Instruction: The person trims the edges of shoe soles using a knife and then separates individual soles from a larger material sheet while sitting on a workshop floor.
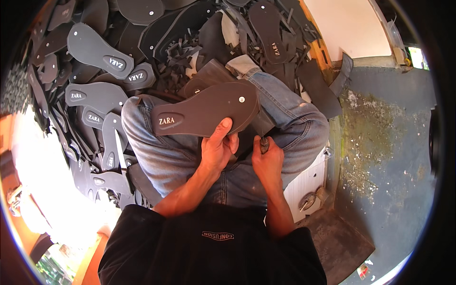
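Note:
My left hand (217, 147) grips a dark grey sandal sole (204, 107) by its near edge, thumb on top and fingers beneath. The sole lies crosswise over my lap, its broad end to the right, with a small pale round mark there and an oval pressed patch at the narrow end. Just right of it, my right hand (268, 159) is closed round the handle of a slim hand tool (264, 144). A thin tip runs up from it toward the sole's edge; whether they touch is unclear. Beneath the sole, another dark piece (209, 78) lies partly hidden.
Many similar soles (99, 51) are heaped to the left and ahead, among dark cut-off strips (178, 64). My crossed legs in jeans (156, 147) frame the work. To the right are a stained blue-grey floor (380, 142) and a brown slab (332, 242).

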{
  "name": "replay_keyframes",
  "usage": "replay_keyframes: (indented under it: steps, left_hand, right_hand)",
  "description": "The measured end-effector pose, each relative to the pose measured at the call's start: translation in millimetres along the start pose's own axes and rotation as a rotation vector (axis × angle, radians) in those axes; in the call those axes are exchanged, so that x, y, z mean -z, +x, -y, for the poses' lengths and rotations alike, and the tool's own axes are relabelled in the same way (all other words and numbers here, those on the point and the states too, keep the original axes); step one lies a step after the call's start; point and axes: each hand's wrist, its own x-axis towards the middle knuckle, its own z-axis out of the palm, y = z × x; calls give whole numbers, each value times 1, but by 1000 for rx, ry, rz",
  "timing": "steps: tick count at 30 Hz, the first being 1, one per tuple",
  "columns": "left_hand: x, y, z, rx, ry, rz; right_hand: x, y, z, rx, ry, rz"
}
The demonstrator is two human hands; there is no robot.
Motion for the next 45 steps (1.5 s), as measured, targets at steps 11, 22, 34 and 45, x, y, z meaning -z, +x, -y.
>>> replay_keyframes:
  steps: [11, 22, 34, 45]
  left_hand:
    - [14, -37, 6, 39, 42, 53]
    - [-57, 76, -200, -379, 953, 416]
    - [66, 17, -17, 199, 392, -336]
    - [31, -24, 28, 428, 358, -506]
  right_hand:
    - [-4, 57, 22, 77, 110, 1]
    - [-1, 38, -31, -4, 261, -19]
    - [0, 32, -37, -71, 331, -123]
    - [-13, 47, -54, -152, 571, -83]
